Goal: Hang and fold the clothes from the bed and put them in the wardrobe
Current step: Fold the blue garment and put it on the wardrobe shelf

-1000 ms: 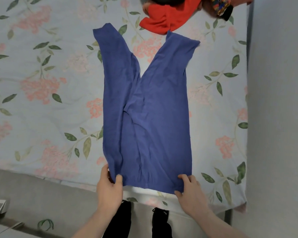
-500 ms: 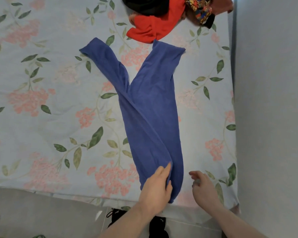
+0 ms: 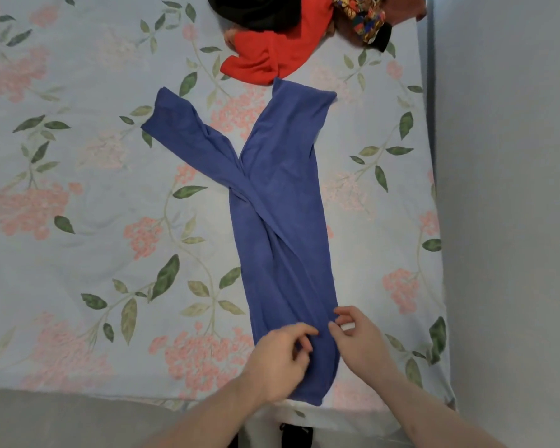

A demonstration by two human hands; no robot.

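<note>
Blue trousers point(image 3: 282, 240) lie on the floral bed sheet point(image 3: 88, 240), folded in half lengthwise. Their two legs splay apart in a Y toward the far side. My left hand point(image 3: 278, 360) hovers over the waist end near the bed's front edge with its fingers curled; whether it pinches the cloth is unclear. My right hand point(image 3: 358, 342) sits at the trousers' right edge, thumb and forefinger slightly apart, tips touching the fabric and gripping nothing.
A pile of clothes lies at the far edge of the bed: a red garment point(image 3: 272, 56), a black one point(image 3: 256, 11) and a multicoloured patterned one point(image 3: 359, 17). A grey wall point(image 3: 505, 189) runs along the bed's right side. The floor lies below the near edge.
The trousers went from spread flat to folded in half, left side over right. My left hand has lifted from flat to curled, and my right hand has moved in to the trousers' edge.
</note>
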